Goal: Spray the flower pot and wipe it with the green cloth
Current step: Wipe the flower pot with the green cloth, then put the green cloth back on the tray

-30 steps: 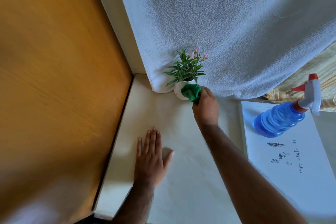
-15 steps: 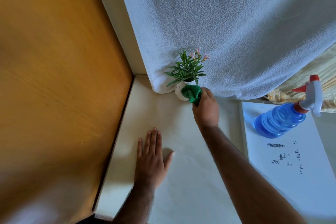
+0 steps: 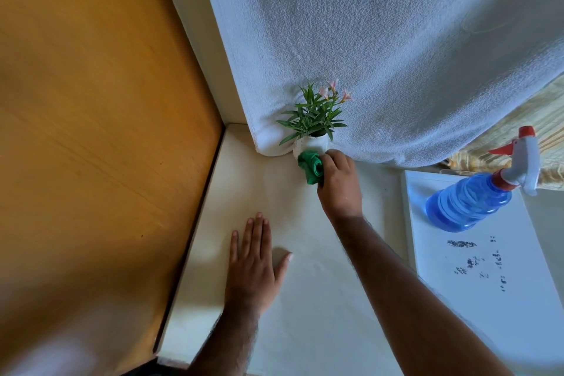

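A small white flower pot (image 3: 311, 143) with green leaves and pink flowers stands at the back of the cream table (image 3: 305, 299), against a hanging white towel. My right hand (image 3: 338, 183) grips a bunched green cloth (image 3: 312, 165) and presses it on the pot's front lower side. Most of the pot's body is hidden behind the cloth. My left hand (image 3: 253, 265) lies flat on the table, fingers spread, holding nothing. A blue spray bottle (image 3: 470, 204) with a white and red trigger head lies on its side at the right.
The white towel (image 3: 381, 40) hangs across the back. An orange wooden panel (image 3: 91, 131) runs along the table's left edge. The spray bottle rests on a white board (image 3: 488, 284) with dark marks. A yellow patterned fabric (image 3: 543, 119) shows at the far right.
My right hand has slid the green cloth a little down and to the left over the pot's front. My left hand and the spray bottle have stayed in place.
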Action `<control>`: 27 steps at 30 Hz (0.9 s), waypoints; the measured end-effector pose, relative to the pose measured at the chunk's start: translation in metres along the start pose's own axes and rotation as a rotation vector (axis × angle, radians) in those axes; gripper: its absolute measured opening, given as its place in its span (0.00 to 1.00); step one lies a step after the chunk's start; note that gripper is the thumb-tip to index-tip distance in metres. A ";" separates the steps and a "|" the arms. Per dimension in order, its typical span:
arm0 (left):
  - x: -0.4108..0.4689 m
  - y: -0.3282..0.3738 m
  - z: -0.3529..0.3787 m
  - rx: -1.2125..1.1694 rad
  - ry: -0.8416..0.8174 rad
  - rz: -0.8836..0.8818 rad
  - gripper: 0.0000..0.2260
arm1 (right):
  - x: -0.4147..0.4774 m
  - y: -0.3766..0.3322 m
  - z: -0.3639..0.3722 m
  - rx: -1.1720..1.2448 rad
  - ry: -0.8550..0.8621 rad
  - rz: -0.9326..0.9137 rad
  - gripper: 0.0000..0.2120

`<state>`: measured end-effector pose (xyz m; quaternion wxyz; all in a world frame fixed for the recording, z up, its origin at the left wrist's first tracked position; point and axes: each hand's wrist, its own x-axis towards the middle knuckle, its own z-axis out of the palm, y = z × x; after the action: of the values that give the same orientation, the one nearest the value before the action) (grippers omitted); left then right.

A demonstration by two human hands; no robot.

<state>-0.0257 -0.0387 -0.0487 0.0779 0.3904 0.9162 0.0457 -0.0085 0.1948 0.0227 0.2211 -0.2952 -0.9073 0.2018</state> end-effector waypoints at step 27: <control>-0.005 0.007 -0.004 -0.021 0.117 0.029 0.37 | -0.201 0.139 -0.163 -0.200 -0.023 0.172 0.38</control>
<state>-0.0181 -0.0372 -0.0436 0.0279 0.3993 0.9130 0.0790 0.2848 0.2105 0.0306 0.1622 -0.3903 -0.8966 0.1321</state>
